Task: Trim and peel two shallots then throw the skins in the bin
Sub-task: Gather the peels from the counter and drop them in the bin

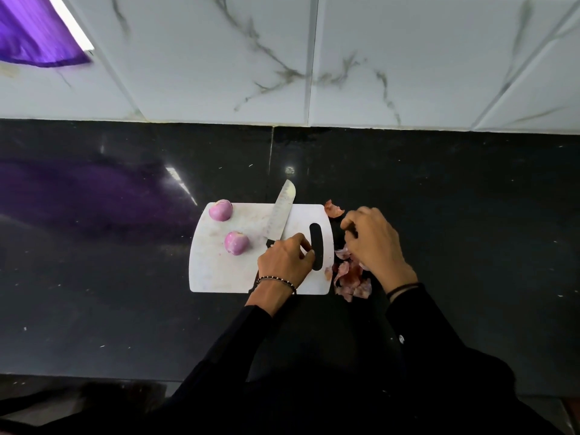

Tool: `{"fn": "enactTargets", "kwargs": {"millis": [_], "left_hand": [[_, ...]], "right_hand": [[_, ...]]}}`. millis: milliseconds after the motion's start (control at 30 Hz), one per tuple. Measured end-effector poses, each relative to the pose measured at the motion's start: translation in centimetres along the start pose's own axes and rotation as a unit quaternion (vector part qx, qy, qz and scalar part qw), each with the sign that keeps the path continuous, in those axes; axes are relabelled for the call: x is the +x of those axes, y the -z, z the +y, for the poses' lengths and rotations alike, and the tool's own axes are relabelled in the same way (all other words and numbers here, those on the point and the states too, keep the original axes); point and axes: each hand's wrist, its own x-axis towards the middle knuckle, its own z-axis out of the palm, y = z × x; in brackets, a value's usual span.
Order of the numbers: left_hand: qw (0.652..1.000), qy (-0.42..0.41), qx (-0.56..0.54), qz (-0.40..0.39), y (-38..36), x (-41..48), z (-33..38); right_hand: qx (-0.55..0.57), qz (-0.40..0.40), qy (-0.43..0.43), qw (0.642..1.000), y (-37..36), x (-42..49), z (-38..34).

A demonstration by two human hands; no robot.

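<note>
The far shallot (220,210) and the near shallot (236,243) sat peeled on the cutting board (219,271). Your left hand (285,262) curled over the knife (281,211) handle, and your right hand (373,243) curled over the skins (351,282) on the surface (125,277). I couldn't tell whether either hand was gripping.

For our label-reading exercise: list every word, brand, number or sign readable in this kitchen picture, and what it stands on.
None can be read. The steel knife blade, the white plastic cutting board and the white marbled wall tiles show no legible writing.
</note>
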Motion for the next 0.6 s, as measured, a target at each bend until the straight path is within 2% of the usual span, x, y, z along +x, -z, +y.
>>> {"fn": "enactTargets", "kwargs": {"millis": [67, 233, 500, 600], "left_hand": [[1.0, -0.001, 0.001, -0.006, 0.0, 0.2, 0.2], [1.0, 0.0, -0.003, -0.015, -0.2, 0.3, 0.5], [1.0, 0.004, -0.006, -0.003, -0.1, 0.1, -0.2], [1.0, 0.002, -0.011, -0.002, -0.3, 0.0, -0.1]], "right_hand": [[-0.007, -0.004, 0.03, 1.0, -0.2, 1.3, -0.3], [-0.066, -0.082, 0.065, 0.992, -1.4, 3.7, -0.7], [-0.073, -0.025, 0.063, 0.995, -1.8, 0.9, 1.3], [-0.041, -0.015, 0.051, 0.998, -1.1, -0.4, 2.7]]}}
